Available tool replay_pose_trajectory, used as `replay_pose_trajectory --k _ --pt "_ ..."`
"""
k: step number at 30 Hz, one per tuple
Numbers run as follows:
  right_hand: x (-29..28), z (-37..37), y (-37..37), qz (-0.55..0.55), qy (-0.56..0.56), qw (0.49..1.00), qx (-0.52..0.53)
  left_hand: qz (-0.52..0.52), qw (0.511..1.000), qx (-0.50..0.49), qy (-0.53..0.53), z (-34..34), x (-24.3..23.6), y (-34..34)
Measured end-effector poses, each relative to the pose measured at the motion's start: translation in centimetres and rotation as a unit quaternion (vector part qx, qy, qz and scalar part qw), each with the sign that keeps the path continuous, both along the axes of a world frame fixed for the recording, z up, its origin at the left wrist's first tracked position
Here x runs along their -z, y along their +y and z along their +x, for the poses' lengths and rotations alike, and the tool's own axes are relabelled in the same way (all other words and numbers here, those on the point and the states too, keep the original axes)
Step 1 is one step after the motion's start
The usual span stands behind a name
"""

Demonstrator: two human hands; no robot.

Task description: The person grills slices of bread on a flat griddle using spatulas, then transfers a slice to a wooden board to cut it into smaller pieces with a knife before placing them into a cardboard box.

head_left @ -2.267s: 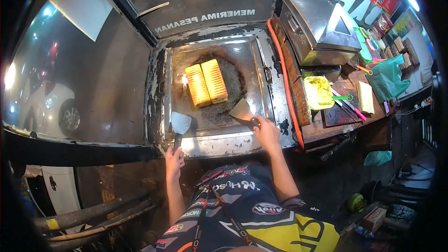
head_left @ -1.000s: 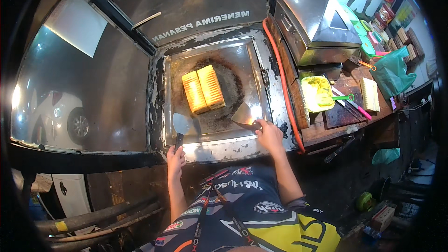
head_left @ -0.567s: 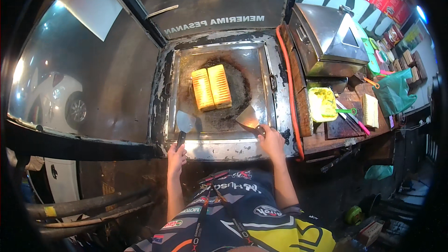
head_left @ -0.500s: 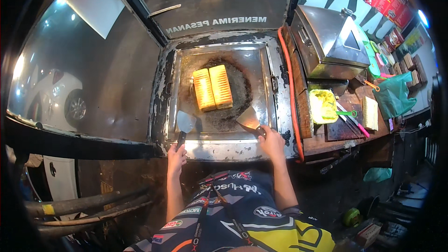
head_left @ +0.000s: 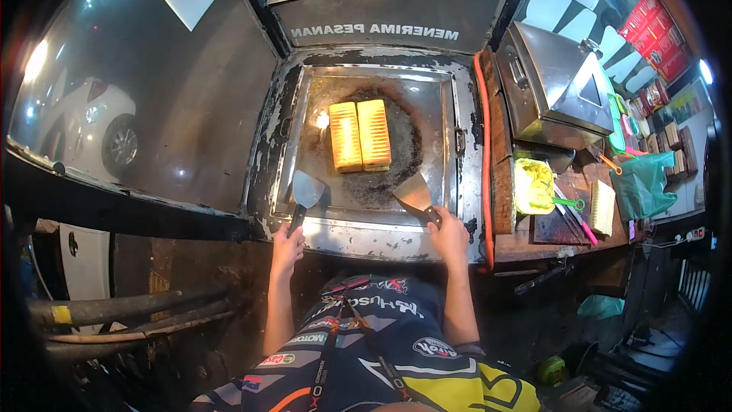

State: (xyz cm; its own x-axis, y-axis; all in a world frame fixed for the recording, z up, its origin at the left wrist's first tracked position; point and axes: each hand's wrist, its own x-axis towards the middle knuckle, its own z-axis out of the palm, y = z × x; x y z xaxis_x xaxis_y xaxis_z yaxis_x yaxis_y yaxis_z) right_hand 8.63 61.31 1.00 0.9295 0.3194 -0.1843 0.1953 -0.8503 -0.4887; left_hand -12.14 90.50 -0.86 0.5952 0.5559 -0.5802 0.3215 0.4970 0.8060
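Observation:
Two browned blocks of bread lie side by side on a square metal griddle (head_left: 320,206): the left bread block (head_left: 345,137) and the right bread block (head_left: 374,135). My left hand (head_left: 287,250) is closed round the dark handle of a spatula (head_left: 307,188), its wide metal blade over the griddle's near left part. In my right hand (head_left: 449,235) is a second spatula (head_left: 414,192), gripped by its dark handle, with the blade slanting up and left over the near right part. Both blades are apart from the bread.
An orange hose (head_left: 484,145) runs along the griddle's right side. Beyond it stand a metal box (head_left: 549,84), a tub of yellow spread (head_left: 534,185), a pink-handled knife (head_left: 586,230), another bread block (head_left: 602,208) and a green plastic bag (head_left: 646,185). Glass panels enclose the far and left sides.
The view has shifted, so the griddle and bread appear slightly further right. Both hands keep their spatulas near the front edge; the bread lies as before.

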Motion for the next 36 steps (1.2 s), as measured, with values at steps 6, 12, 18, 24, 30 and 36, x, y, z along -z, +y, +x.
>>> replay_pose_trajectory --k 6,12,18,24,30,36 --pt "0.0 -0.1 0.1 -0.006 0.001 1.000 0.000 0.002 1.000 -0.007 0.004 0.0 0.0 0.1" --pt "0.0 -0.2 0.2 -0.028 0.004 1.000 0.010 0.001 1.000 0.000 -0.004 -0.1 0.3 0.3" --pt "0.2 -0.2 0.0 -0.005 0.019 1.000 0.004 0.008 1.000 0.000 0.006 0.0 0.3 0.3" --pt "1.3 -0.6 -0.2 0.022 0.007 1.000 -0.013 -0.036 0.996 0.054 0.054 -1.4 3.7 1.0" --pt "2.4 -1.3 -0.3 0.039 0.030 0.999 -0.002 -0.052 0.992 0.064 0.092 -2.6 5.2 0.6" --pt "4.0 -1.6 -0.6 0.064 0.010 0.997 -0.038 -0.078 0.992 0.054 0.081 -3.1 6.3 0.9"
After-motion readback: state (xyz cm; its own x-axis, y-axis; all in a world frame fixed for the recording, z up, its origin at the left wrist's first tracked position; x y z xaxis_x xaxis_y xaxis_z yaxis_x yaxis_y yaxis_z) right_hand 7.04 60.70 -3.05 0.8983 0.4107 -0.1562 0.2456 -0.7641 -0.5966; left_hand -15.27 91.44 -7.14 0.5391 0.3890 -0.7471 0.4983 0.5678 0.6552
